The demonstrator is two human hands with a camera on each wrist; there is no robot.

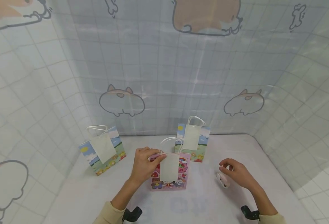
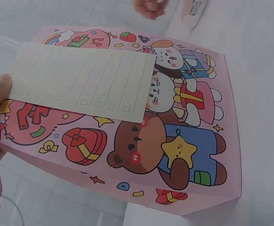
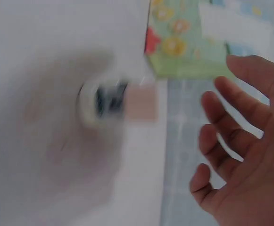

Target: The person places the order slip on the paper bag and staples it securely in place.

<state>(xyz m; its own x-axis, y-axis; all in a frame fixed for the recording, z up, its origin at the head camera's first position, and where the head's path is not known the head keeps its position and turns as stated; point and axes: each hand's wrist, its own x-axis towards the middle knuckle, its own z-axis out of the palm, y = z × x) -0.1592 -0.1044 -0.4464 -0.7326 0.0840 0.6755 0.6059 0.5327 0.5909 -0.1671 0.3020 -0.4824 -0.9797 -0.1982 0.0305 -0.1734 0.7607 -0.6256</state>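
A pink paper gift bag (image 1: 183, 166) with cartoon animals and white handles stands upright at the middle of the table. On its front lies a cream checklist slip (image 2: 82, 77) with lines and small boxes. My left hand (image 1: 145, 165) pinches the bag's top edge together with the slip, thumb in front. To the right, my right hand (image 1: 238, 174) holds nothing, its fingers loosely bent. Just below those fingers sits a small pink-and-white stapler (image 1: 223, 180) on the tabletop. It looks blurred in the right wrist view.
A blue-and-green landscape gift bag (image 1: 203, 149) with a slip on its front stands behind the pink one. A similar bag (image 1: 119, 141), also with a slip, stands at the left, turned at an angle. A grid-patterned curtain (image 1: 164, 68) encloses the white table (image 1: 203, 199).
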